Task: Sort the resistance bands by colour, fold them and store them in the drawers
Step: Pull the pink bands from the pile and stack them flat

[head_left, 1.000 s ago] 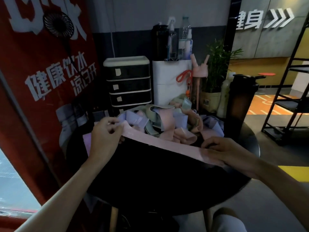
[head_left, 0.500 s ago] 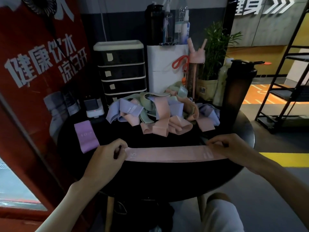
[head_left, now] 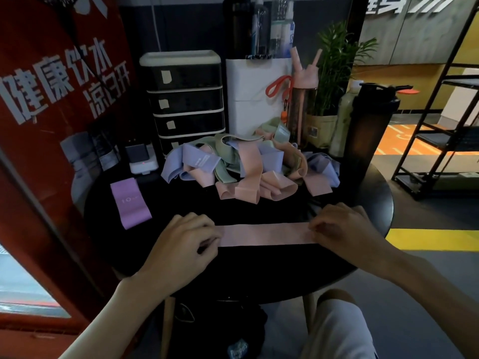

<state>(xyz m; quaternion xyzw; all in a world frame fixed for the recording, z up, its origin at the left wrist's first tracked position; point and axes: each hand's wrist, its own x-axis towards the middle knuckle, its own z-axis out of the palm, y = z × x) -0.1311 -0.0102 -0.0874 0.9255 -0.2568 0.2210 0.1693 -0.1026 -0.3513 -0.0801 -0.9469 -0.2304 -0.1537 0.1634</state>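
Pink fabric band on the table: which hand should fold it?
Probably the right hand: it and the left hand each pinch an end, but folding leftward brings the pink fabric band nearer the folded purple band and black drawers.

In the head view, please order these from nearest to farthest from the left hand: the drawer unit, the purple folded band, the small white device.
1. Purple folded band, lying just left of the left hand, which pinches the pink band.
2. Small white device, farther back on the left.
3. Drawer unit, at the very back, behind the device.
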